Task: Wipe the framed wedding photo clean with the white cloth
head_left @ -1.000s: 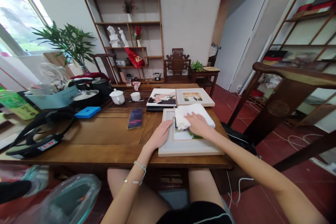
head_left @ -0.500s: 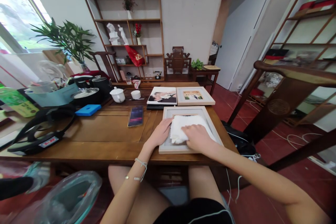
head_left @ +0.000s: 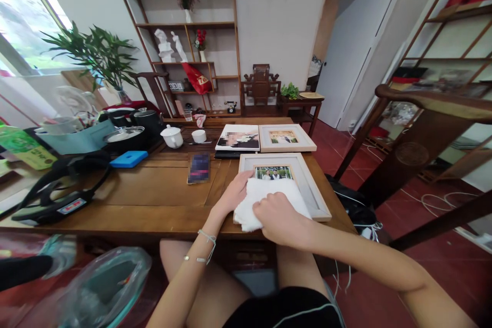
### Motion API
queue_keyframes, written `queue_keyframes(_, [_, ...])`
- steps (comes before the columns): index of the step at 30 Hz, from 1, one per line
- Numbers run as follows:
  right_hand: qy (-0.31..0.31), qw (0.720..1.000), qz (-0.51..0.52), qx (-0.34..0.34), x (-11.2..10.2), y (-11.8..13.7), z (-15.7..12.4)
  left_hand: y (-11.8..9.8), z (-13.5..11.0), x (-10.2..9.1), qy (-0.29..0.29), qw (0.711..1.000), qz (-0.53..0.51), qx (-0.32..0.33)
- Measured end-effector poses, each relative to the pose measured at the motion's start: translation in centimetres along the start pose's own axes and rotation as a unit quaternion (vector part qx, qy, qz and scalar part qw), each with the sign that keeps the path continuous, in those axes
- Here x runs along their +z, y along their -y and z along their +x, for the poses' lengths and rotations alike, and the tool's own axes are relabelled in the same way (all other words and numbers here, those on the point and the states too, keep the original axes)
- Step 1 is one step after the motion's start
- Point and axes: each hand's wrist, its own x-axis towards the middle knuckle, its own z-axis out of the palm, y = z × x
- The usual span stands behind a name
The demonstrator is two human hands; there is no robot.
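A pale wooden picture frame (head_left: 307, 184) with a photo lies flat at the near right edge of the wooden table (head_left: 154, 189). My right hand (head_left: 280, 218) presses a folded white cloth (head_left: 265, 197) onto the frame's near half, fingers bent over the cloth. My left hand (head_left: 234, 195) rests flat on the frame's left edge, fingers stretched out, touching the cloth's side. The upper part of the photo shows beyond the cloth.
Behind the frame lie a second framed photo (head_left: 286, 137) and a photo print (head_left: 238, 138). A phone (head_left: 199, 167), a blue box (head_left: 128, 159), a white teapot (head_left: 171, 137), a cup (head_left: 199, 136) and black straps (head_left: 57, 189) are on the table. A wooden chair (head_left: 423, 133) stands right.
My right hand has dragged the cloth from the frame's far end toward me, uncovering the top of the photo. My left hand has stayed on the frame's left edge.
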Motion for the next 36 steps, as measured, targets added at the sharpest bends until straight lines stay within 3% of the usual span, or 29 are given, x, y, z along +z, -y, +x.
queue_keyframes(2, [-0.022, 0.999, -0.001, -0.048, 0.0, -0.6, -1.3, 0.0, 0.0, 0.0, -0.001, 1.000, -0.001, -0.002])
queue_keyframes(4, [-0.024, 0.999, 0.005, -0.046, -0.2, -1.9, -2.1, 0.0, 0.0, 0.2, 0.001, 1.000, 0.008, 0.003])
queue_keyframes(8, [-0.015, 0.999, -0.019, 0.027, -0.3, -5.6, -1.5, 0.3, 0.0, 0.4, 0.011, 0.999, 0.051, 0.008])
queue_keyframes(11, [-0.045, 0.992, -0.058, 0.106, -0.2, -8.3, 0.7, 0.5, 0.0, 0.4, 0.016, 0.998, 0.065, 0.016])
queue_keyframes(15, [-0.072, 0.982, -0.005, 0.172, -1.2, -10.3, 4.0, 0.5, 0.0, 0.3, 0.016, 0.997, 0.067, 0.015])
queue_keyframes(18, [-0.087, 0.986, 0.022, 0.141, -2.0, -10.1, 6.5, 0.4, 0.0, 0.3, 0.016, 0.997, 0.071, 0.008])
queue_keyframes(20, [-0.094, 0.992, 0.039, 0.071, -2.0, -9.6, 8.2, 0.3, 0.1, 0.3, 0.019, 0.997, 0.075, 0.002])
queue_keyframes(23, [-0.106, 0.990, 0.066, -0.062, -0.6, -9.4, 10.4, 0.2, 0.1, 0.3, 0.021, 0.997, 0.075, 0.001])
queue_keyframes(26, [-0.110, 0.988, 0.062, -0.092, 1.3, -10.4, 11.4, 0.2, 0.0, 0.3, 0.010, 0.998, 0.064, 0.016])
queue_keyframes(30, [-0.093, 0.995, 0.024, -0.028, 3.3, -12.9, 9.7, 0.3, -0.1, 0.4, 0.009, 0.998, 0.061, 0.027])
queue_keyframes(36, [-0.078, 0.989, -0.059, 0.107, 4.3, -17.1, 3.2, 0.9, -0.2, 0.4, 0.009, 0.999, 0.047, 0.017])
